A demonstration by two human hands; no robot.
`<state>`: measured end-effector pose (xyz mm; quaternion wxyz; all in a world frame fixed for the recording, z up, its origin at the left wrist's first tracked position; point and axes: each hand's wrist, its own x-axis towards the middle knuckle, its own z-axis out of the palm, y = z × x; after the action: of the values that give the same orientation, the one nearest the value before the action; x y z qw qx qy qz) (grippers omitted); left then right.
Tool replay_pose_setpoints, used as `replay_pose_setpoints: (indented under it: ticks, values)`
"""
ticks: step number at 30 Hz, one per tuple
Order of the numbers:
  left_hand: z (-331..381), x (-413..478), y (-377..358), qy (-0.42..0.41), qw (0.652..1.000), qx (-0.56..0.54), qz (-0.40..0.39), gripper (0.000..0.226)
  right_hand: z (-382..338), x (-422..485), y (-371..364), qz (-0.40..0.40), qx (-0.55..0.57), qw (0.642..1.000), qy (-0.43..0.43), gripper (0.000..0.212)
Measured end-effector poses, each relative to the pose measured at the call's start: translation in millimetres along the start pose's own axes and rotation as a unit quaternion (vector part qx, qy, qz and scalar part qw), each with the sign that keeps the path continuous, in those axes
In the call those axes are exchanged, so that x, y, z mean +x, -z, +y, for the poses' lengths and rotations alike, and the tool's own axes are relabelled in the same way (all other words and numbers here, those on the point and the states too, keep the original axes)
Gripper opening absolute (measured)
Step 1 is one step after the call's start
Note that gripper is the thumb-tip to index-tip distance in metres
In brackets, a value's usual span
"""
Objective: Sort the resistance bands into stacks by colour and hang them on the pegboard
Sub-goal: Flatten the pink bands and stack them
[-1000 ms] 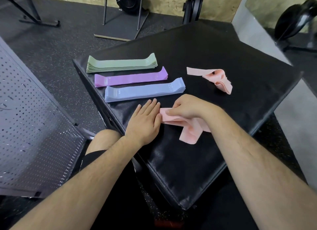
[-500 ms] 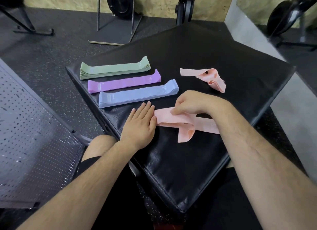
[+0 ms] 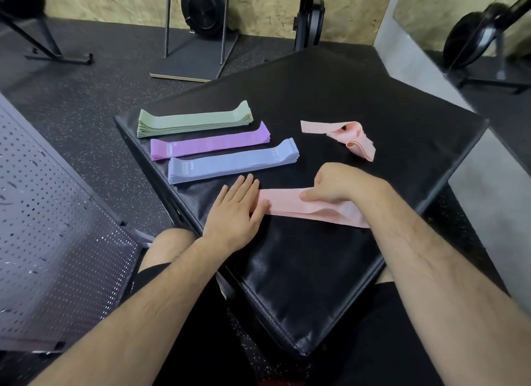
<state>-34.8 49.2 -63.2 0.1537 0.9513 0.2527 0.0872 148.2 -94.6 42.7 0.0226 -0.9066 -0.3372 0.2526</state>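
blue stack [image 3: 232, 161]: "20 LB" | left hand [image 3: 235, 213] fingers flat on pink band [image 3: 287, 201] | right hand [image 3: 342, 184] pinches it, fingertips hidden

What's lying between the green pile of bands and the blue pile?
A flat stack of purple fabric resistance bands lies between them, shown in the head view.

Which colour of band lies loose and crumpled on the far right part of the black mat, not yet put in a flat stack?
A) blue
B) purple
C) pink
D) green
C: the crumpled pink bands lie apart on the right, while the green stack, purple stack and blue stack lie flat and tidy side by side.
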Motion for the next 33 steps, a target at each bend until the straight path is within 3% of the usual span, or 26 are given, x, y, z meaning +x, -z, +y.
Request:
replay_pose_setpoints:
  ticks: [5,7,11,14,17,26,33]
  values:
    - [3.6,2.9,6.5,0.006,1.0,-0.016,-0.011,0.064,9.0,1.3,-17.9,0.007,0.014,1.0,-0.012,0.046]
    - [6.5,3.5,10.4,-0.002,1.0,0.018,0.02,0.063,9.6,1.5,-19.7,0.006,0.018,1.0,-0.011,0.046]
    - [31.6,4.3,9.3,-0.112,0.985,0.089,0.096,0.065,8.0,-0.5,-20.8,0.014,0.006,1.0,-0.001,0.045]
    - [61.2,8.2,-10.6,-0.127,0.991,0.01,0.041,0.063,6.8,-1.2,-22.0,0.015,0.003,1.0,0.0,0.04]
    - [69.9,9.2,-27.0,-0.1,0.995,0.007,-0.015,0.065,10.9,-6.0,-19.4,0.015,0.001,1.0,0.0,0.043]
    - [70.8,7.5,-27.7,-0.085,0.996,0.016,-0.013,0.058,42.7,-19.7,6.2,0.025,0.027,0.999,-0.012,0.021]
    - [70.8,8.3,-28.6,-0.087,0.996,0.025,0.004,0.058,64.3,-22.1,-11.0,0.061,0.036,0.997,-0.028,0.029]
